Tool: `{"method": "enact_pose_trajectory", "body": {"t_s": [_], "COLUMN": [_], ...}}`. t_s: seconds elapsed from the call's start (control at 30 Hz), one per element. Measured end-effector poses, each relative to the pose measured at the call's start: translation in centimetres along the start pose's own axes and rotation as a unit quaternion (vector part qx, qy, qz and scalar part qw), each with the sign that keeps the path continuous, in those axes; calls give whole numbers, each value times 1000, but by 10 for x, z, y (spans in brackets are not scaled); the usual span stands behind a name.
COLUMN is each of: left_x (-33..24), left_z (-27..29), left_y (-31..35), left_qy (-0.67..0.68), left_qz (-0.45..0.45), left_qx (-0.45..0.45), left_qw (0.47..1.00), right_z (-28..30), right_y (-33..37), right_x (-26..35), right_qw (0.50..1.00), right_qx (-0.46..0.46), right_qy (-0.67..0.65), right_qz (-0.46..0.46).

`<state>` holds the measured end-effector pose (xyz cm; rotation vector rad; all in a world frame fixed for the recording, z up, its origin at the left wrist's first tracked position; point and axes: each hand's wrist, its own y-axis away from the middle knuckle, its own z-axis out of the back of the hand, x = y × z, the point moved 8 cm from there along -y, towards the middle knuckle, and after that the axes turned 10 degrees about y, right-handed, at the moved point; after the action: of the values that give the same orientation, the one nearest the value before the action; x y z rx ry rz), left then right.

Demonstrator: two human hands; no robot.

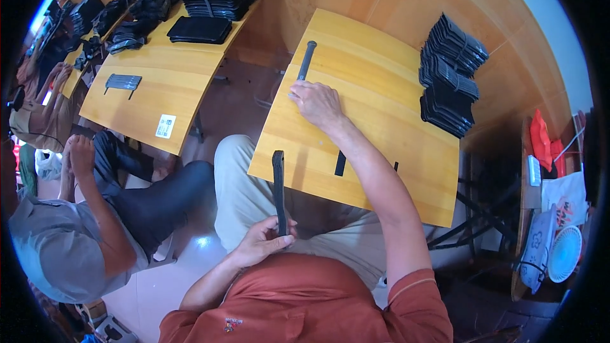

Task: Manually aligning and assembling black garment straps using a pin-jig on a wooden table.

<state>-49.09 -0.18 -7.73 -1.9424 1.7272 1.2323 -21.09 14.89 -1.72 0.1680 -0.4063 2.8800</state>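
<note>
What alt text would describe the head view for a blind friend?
A person's left hand holds a black strap upright; the right hand is at the near end of a dark grey strip on a wooden table. Dark folded pieces are stacked at its right.

Wood-panelled wall (381, 0), pale wall (565, 44) at right, shiny tiled floor (194, 219), yellow table (368, 89), similar left table (159, 92)

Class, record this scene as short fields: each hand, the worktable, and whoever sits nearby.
Left hand: holds a black strap upright
Right hand: at the near end of a dark stick; grip unclear
Worktable: wooden; dark bundles along the right side, a short black strip near the forearm
Nearby: seated person in grey at left, hands raised
</note>
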Motion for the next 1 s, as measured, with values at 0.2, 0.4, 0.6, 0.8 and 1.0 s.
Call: {"method": "enact_pose_trajectory", "body": {"t_s": [0.2,0.4,0.6,0.8,1.0], "left_x": [-6,-18,-46,-50,-41], "left_z": [-8,-9,-11,-29,-37], "left_y": [0,-8,-36,-61,-69], "left_qy": [-10,-8,49,121,94], "left_qz": [-19,-46,-93,-145,-150], "left_qx": [-3,-44,-96,-43,-52], "left_qw": [1000,998,990,981,983], "right_z": [19,85,116,112,112], "right_y": [20,86,179,229,245], "right_x": [1,11,35,60,50], "right_qw": [997,990,945,946,955], "right_qx": [-39,-48,55,10,-42], "right_qy": [-60,-126,-296,-320,-291], "right_qz": [14,-47,-125,-45,-42]}}
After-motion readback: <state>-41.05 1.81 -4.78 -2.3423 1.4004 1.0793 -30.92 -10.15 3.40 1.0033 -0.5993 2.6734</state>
